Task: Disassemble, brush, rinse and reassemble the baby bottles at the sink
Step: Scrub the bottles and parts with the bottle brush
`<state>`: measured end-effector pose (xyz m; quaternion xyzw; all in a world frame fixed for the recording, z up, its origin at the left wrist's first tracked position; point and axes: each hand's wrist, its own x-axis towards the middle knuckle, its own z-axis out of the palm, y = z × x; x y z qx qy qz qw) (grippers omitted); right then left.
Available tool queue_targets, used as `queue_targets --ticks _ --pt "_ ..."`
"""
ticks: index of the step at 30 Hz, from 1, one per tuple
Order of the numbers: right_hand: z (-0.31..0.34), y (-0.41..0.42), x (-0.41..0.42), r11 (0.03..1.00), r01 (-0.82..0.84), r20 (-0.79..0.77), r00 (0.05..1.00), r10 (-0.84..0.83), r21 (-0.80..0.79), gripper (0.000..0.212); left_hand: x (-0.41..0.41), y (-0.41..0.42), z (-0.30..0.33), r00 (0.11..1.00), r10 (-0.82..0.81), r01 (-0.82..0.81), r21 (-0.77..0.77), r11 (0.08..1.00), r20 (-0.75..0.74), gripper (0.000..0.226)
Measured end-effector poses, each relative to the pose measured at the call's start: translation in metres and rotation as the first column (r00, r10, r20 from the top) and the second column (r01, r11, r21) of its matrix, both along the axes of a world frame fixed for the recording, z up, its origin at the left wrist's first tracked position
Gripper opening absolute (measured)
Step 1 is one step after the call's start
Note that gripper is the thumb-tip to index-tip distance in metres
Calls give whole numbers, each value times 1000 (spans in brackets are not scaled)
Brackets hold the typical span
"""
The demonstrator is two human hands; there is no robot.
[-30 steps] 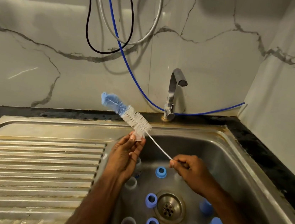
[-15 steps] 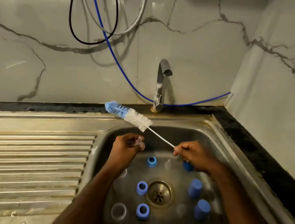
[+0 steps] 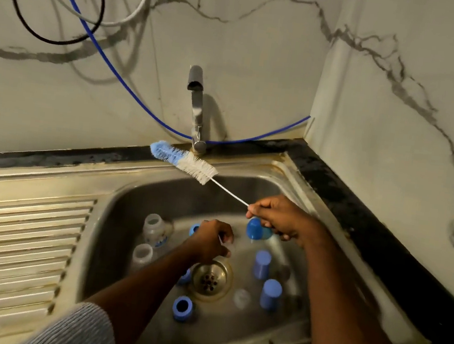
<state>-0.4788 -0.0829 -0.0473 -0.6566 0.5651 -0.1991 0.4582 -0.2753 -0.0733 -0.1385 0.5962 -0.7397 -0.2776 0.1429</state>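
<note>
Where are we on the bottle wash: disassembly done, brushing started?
Done: disassembly. Two open bottles lie in the sink, with blue rings and blue caps loose around the drain.
In hand: the right hand grips the bottle brush by its wire; the left hand pinches a small clear part, likely a nipple.
Left: rinsing, since the tap shows no water, and reassembly.

Dim, warm yellowish indoor light, source above and off frame. Faucet (image 3: 197, 105) casts soft shadow right onto marble wall (image 3: 262, 61); hanging cables (image 3: 68, 9) at upper left throw blurred shadows too. Mild sheen on drainboard ridges (image 3: 20, 238) at left, no hard glare. Basin of sink (image 3: 160, 192) darker. Motion blur on left hand (image 3: 211, 241) and forearms at bottom. Wide-angle bowing at frame edges. Overall soft, slightly noisy.
</note>
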Motion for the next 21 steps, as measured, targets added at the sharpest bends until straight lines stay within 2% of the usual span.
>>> queue_targets --ticks 3,9,15,18,21 --pt "-2 -2 1 1000 -27 -7 1000 27 9 26 -13 -6 -19 998 -42 41 41 998 35 22" --pt "1 -4 6 999 -34 4 999 34 -17 24 -24 -8 -43 986 -128 127 22 992 107 22" --pt "7 1 4 999 -44 -24 999 43 -31 27 -20 -13 -36 998 -64 65 -42 997 15 52" --pt "10 3 4 998 -49 -57 997 47 -38 28 -32 -16 -25 987 -162 161 -38 986 -23 64" --pt "12 4 4 998 -53 -55 997 51 -39 28 -46 -15 -26 951 -306 307 -14 952 51 64"
